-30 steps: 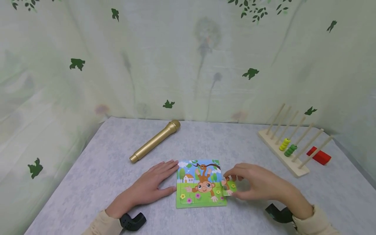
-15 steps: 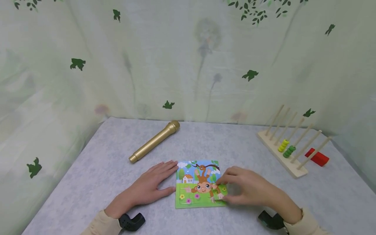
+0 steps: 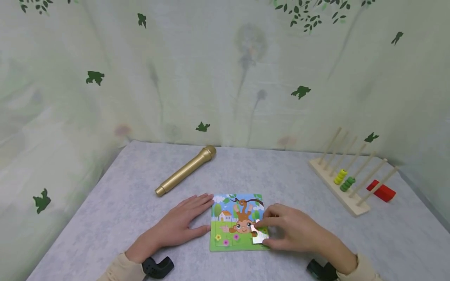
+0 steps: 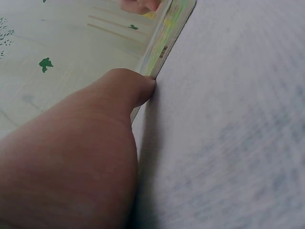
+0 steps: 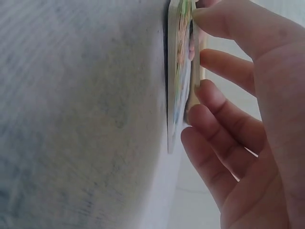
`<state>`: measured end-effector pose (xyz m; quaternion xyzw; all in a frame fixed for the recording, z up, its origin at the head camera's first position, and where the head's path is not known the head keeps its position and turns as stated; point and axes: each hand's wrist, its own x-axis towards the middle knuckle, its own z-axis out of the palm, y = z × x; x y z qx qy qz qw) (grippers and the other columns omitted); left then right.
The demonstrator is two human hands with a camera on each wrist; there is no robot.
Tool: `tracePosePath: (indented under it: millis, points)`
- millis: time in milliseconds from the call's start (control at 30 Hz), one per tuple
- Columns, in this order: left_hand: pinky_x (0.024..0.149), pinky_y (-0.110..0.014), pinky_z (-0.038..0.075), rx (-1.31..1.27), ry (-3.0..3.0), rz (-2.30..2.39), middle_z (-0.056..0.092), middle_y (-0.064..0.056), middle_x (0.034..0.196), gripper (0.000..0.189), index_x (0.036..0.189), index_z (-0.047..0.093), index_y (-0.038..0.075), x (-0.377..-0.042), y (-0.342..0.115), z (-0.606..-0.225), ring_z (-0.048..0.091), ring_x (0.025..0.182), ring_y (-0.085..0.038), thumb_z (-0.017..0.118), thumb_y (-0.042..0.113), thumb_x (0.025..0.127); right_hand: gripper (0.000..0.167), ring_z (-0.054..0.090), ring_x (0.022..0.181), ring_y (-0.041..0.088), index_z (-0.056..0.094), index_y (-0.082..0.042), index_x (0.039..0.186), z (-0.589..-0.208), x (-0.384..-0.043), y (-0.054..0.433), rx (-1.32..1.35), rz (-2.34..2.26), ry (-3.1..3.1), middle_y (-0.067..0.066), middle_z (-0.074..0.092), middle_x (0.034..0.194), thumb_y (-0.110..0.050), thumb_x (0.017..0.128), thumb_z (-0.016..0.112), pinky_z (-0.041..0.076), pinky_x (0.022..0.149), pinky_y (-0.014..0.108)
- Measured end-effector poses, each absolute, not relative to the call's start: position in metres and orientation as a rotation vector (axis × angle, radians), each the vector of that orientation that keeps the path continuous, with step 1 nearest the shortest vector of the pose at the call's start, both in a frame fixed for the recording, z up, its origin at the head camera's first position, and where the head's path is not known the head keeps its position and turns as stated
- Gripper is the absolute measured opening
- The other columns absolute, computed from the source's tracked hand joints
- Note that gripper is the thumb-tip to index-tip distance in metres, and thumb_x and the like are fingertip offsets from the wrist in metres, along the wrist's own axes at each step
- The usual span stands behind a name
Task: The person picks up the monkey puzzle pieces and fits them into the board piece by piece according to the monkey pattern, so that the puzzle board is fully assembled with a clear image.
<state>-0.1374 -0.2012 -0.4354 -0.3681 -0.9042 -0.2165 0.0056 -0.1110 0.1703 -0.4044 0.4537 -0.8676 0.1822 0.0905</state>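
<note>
A square jigsaw puzzle (image 3: 225, 218) with a monkey picture lies flat on the table. Over its lower right part, a puzzle piece (image 3: 260, 237) shines white with glare. My right hand (image 3: 295, 230) pinches this piece between thumb and fingers. Seen from the right wrist, the piece (image 5: 197, 57) stands edge-on, just above the puzzle's surface. My left hand (image 3: 181, 222) rests flat on the table, with fingertips and thumb at the puzzle's left edge. In the left wrist view the thumb (image 4: 138, 88) touches the edge of the puzzle board (image 4: 164, 50).
A gold toy microphone (image 3: 186, 170) lies behind the left hand. At the back right stands a wooden peg rack (image 3: 337, 187) with yellow beads (image 3: 340, 176) and green beads (image 3: 347, 184). A red block (image 3: 381, 191) sits beside it. A printed curtain (image 3: 225, 78) hangs behind the table.
My right hand has moved left, bringing the piece from beside the puzzle's right edge to over its lower right part. The piece has tilted and catches glare. My left hand stays put.
</note>
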Motion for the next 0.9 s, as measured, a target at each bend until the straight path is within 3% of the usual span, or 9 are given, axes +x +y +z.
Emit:
tracePosePath:
  millis: [567,900]
  points:
    - [0.128,-0.05,0.026,-1.151,-2.861,-0.691,0.035,0.001,0.167,0.071,0.16,0.041,0.015,-0.1416,-0.1991,-0.4344,0.03,0.156,-0.023,0.056,0.055,0.103,0.027,0.045,0.085,-0.003,0.079,-0.034,0.119,-0.4089,-0.1131,0.1668,1.328,0.528,-2.671,-0.018,0.058,0.101,-0.046,0.096,0.073,0.043,0.067,0.011]
    - [0.127,-0.05,0.027,-1.154,-2.866,-0.688,0.034,0.0,0.167,0.072,0.16,0.04,0.015,-0.1378,-0.1971,-0.4322,0.03,0.156,-0.023,0.056,0.055,0.103,0.029,0.048,0.087,-0.002,0.078,-0.035,0.12,-0.4078,-0.1098,0.1681,1.303,0.573,-2.751,-0.019,0.058,0.105,-0.05,0.096,0.07,0.047,0.07,0.014]
